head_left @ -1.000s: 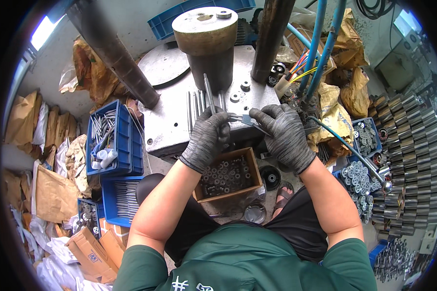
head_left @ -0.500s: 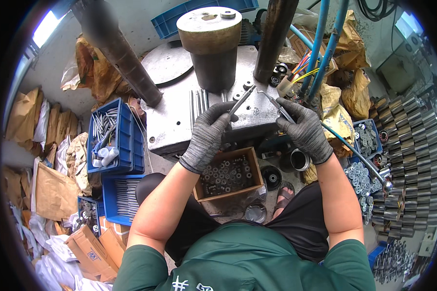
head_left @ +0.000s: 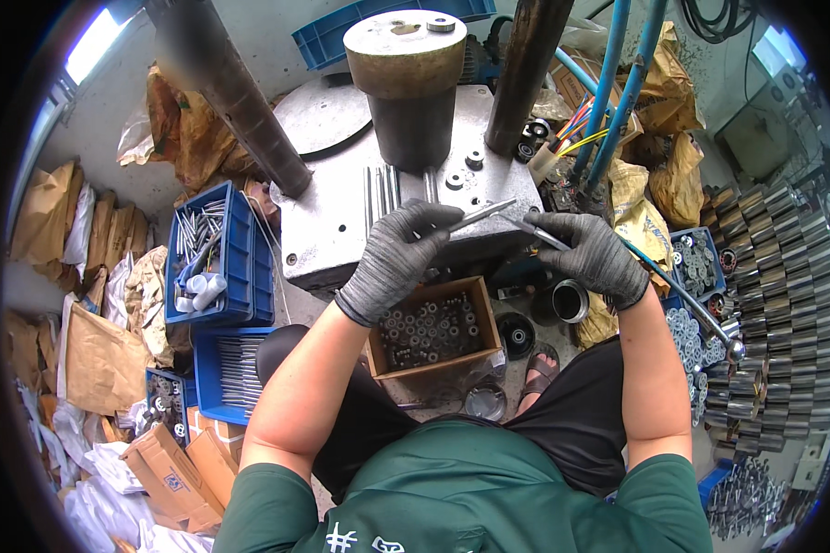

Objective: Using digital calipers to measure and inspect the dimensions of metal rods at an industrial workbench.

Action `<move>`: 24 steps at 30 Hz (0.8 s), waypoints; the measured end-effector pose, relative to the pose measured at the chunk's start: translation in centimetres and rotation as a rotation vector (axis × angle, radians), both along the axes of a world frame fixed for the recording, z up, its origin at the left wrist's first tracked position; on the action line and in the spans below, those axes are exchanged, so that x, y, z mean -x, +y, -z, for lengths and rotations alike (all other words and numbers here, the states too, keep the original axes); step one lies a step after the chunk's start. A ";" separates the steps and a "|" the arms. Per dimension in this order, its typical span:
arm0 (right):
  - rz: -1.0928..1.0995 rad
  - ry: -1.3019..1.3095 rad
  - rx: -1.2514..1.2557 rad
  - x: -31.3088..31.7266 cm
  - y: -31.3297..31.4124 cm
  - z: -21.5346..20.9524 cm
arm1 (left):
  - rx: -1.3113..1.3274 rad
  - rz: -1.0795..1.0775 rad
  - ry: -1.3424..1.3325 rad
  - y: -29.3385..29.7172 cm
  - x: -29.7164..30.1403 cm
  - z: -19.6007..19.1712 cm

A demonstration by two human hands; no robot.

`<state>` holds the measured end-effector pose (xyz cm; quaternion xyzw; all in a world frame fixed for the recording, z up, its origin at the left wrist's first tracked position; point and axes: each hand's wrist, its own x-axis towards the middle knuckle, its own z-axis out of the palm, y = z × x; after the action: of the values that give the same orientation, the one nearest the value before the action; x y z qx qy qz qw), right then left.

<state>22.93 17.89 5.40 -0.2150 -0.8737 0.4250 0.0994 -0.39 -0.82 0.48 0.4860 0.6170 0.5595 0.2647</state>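
Note:
Both my hands wear dark grey knit gloves. My left hand (head_left: pixel 401 258) grips a thin metal rod (head_left: pixel 484 214) that points up and right over the front edge of the grey press table (head_left: pixel 327 221). My right hand (head_left: pixel 595 253) holds a second thin metal rod (head_left: pixel 537 234), its tip pointing left toward the first. More rods (head_left: pixel 381 189) lie side by side on the table, under the thick cylindrical ram (head_left: pixel 412 83). A brown box (head_left: pixel 432 330) of small metal rings sits below my hands, between my knees.
Blue crates (head_left: pixel 214 249) of rods stand at the left, with brown paper bags (head_left: pixel 101 341) and cartons around them. Stacked metal sleeves (head_left: pixel 775 276) fill the right side. Two dark columns (head_left: pixel 235 88), blue hoses (head_left: pixel 618 83) and a long lever (head_left: pixel 687 300) rise around the press.
My hands were together at the table's front edge; now they have drawn apart, the right one moving right and down with a rod, the left one holding another rod.

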 end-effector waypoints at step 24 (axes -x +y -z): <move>-0.336 0.101 0.015 0.6 -1.0 0.8 | 0.227 0.423 -0.918 -0.2 -0.6 -0.8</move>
<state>22.31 16.88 4.60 -0.0451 -0.8880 0.4523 0.0693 0.22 -1.07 1.31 0.2729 0.3825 0.5787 0.6666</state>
